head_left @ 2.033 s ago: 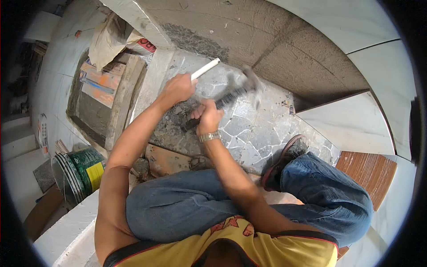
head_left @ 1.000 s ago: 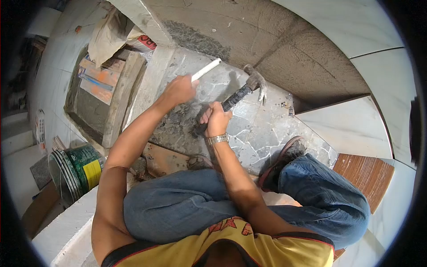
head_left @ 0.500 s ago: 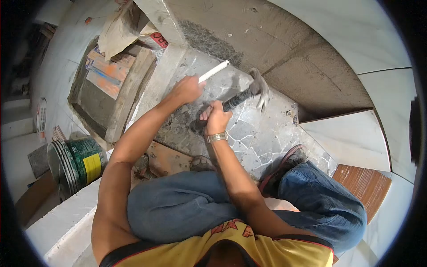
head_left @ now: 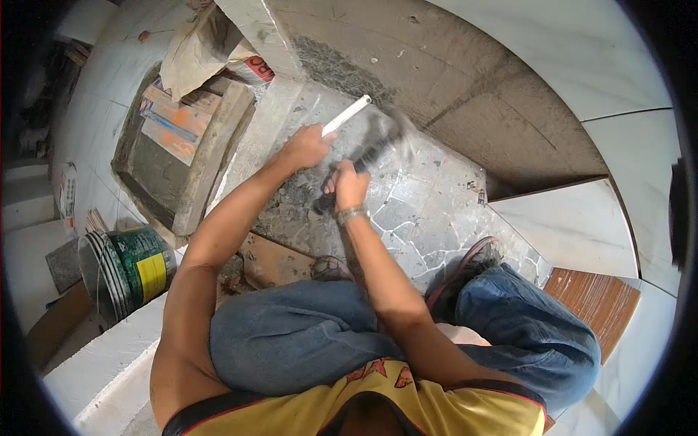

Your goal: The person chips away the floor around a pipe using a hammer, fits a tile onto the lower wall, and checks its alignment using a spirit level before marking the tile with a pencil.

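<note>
The left hand (head_left: 308,147) grips a white tube (head_left: 347,116), the right hand (head_left: 352,184) a blurred hammer (head_left: 373,154); from here I judge it hammering, and the next move needs steady aim.

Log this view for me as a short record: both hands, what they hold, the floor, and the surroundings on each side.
Left hand: closed around a white rod
Rod's lower end: hidden by the hand
Right hand: closed around the dark handle of a hammer
Hammer head: motion-blurred, right of the rod's far end in the image
Right wrist: watch
Floor: grey with white lines, dirt near the hands
Picture left: green bucket, yellow label
Picture right: streaked brown piece
</note>
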A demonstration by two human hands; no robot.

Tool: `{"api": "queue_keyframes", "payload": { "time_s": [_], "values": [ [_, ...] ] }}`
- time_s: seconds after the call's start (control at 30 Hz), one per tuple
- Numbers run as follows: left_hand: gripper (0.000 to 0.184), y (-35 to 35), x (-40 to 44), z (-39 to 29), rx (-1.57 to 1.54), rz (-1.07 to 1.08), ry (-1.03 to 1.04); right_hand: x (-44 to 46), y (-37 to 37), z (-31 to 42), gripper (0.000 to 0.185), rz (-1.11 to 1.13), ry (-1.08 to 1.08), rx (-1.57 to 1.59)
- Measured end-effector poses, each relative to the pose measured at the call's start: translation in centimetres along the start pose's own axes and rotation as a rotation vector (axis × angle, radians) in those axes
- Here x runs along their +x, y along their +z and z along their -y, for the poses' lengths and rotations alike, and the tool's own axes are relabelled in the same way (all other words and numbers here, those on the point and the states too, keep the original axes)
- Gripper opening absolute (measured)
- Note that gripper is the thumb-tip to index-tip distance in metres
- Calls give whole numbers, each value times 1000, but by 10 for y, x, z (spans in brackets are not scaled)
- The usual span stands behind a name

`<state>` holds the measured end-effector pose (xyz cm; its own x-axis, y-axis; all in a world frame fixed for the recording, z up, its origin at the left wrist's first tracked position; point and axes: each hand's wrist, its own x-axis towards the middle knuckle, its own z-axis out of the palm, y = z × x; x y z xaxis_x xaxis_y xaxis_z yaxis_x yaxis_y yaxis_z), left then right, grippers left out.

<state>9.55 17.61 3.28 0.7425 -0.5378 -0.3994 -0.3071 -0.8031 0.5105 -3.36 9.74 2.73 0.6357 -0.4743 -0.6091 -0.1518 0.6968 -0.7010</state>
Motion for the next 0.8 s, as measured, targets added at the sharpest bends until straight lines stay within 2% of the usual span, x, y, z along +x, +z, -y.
{"api": "queue_keyframes", "payload": {
  "time_s": [0.03,0.07,0.2,0.3,0.33,0.43,0.47,0.6,0.67,0.73,0.8],
  "values": [
    [50,-3,1,0,-15,28,0,7,1,2,26,31,71,-104],
    [50,-4,1,1,-13,25,2,8,-2,2,26,32,6,-170],
    [51,2,-3,2,-12,9,-44,-39,1,25,27,55,-153,22],
    [50,5,0,-1,-34,-22,-66,-19,12,3,28,-121,-224,67],
    [50,8,0,-1,-46,-30,-68,-5,11,3,30,-52,-58,-149],
    [49,4,0,2,-38,-56,-46,2,-1,22,31,25,29,-253],
    [49,5,2,2,-61,-57,-38,-8,-3,23,29,5,36,-176],
    [48,7,3,6,-47,-43,-22,-37,-3,12,24,-73,-169,186],
    [47,14,5,15,-23,-67,-3,1,-3,-17,24,-69,-8,-12],
    [46,16,4,15,-39,-139,13,22,-1,-4,28,2,135,-168],
    [45,-2,-4,-9,93,-35,-34,8,-8,12,28,60,88,-195]
  ]
}}
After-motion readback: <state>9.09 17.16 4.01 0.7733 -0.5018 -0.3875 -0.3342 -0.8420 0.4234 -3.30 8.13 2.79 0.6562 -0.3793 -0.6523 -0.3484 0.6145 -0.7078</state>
